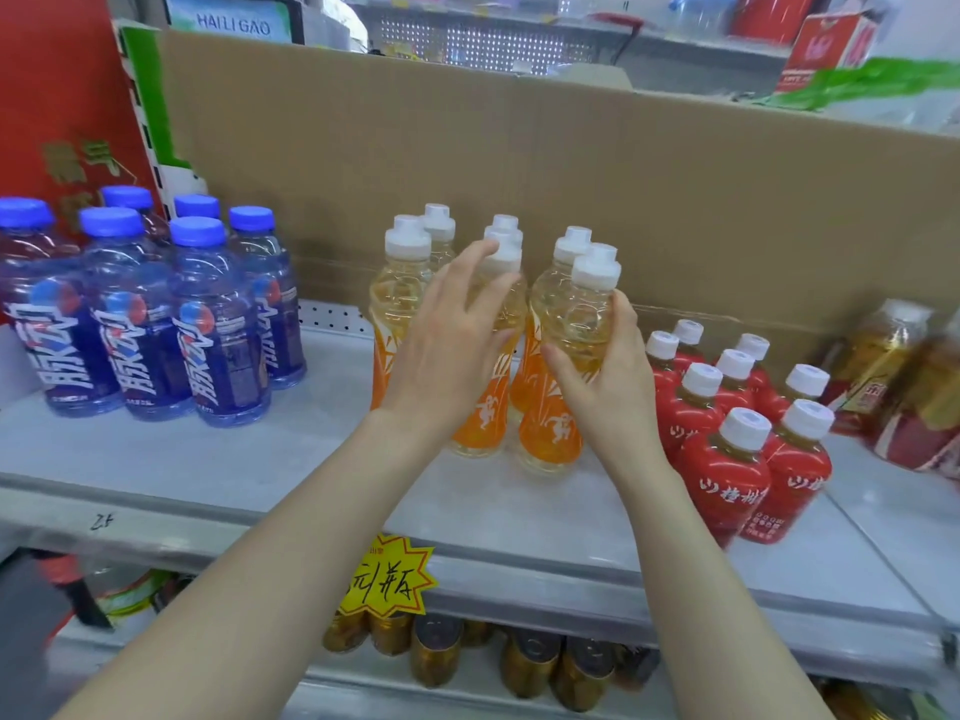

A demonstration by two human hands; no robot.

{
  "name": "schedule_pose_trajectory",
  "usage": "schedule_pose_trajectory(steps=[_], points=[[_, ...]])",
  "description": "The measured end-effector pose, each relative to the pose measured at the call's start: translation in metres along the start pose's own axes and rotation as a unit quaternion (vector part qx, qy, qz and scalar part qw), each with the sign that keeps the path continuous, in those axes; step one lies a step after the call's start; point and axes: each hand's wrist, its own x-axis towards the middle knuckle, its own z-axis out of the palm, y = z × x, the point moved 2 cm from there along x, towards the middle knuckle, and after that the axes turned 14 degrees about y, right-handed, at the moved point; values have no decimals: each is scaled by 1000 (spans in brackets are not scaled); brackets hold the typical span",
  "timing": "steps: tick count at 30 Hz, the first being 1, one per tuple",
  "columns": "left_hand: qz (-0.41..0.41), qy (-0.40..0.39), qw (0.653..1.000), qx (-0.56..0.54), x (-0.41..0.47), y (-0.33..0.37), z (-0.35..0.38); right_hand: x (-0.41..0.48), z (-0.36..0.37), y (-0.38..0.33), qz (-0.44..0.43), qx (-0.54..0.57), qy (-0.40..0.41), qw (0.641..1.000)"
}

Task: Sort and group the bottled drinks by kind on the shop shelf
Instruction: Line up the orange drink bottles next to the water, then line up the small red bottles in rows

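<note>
Several orange-labelled bottles with white caps (pixel 400 298) stand in a cluster at the middle of the grey shelf (pixel 218 459). My right hand (pixel 608 376) grips the front right orange bottle (pixel 587 314) around its body. My left hand (pixel 452 340) lies with straight fingers against the front left orange bottle (pixel 480 418) of the cluster. Blue-capped bottles with blue labels (pixel 213 324) stand grouped at the left. Red-labelled bottles with white caps (pixel 727 459) stand grouped at the right.
A brown cardboard sheet (pixel 623 189) backs the shelf. Yellow-and-red tea bottles (pixel 893 376) stand at the far right. A yellow price star (pixel 384 576) hangs on the shelf's front edge, with gold-capped bottles (pixel 530 662) on the shelf below.
</note>
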Motion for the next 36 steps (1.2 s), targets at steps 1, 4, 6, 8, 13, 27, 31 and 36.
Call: schedule_pose_trajectory(steps=[1,4,6,8,13,27,31,36], points=[[0,-1,1000,-2,0,-1,0,0,1,0,-1,-3,-3,1000],[-2,-7,1000,-8,1,-3,0,0,2,1,-2,-12,-15,1000],[0,-9,1000,-13,0,-4,-1,1,2,1,-1,-14,-22,1000],[2,-9,1000,-19,0,-5,-1,2,1,2,5,-12,-24,1000],[1,-1,999,-39,1,-8,-1,0,-1,-3,28,-21,-32,999],[-32,52,988,-141,-16,61,-1,16,-199,62,39,-154,159,974],[-27,-84,978,-190,-18,134,37,57,-200,120,48,-174,43,983],[-101,-192,959,-184,-33,183,80,80,-173,160,-1,-147,-141,979]])
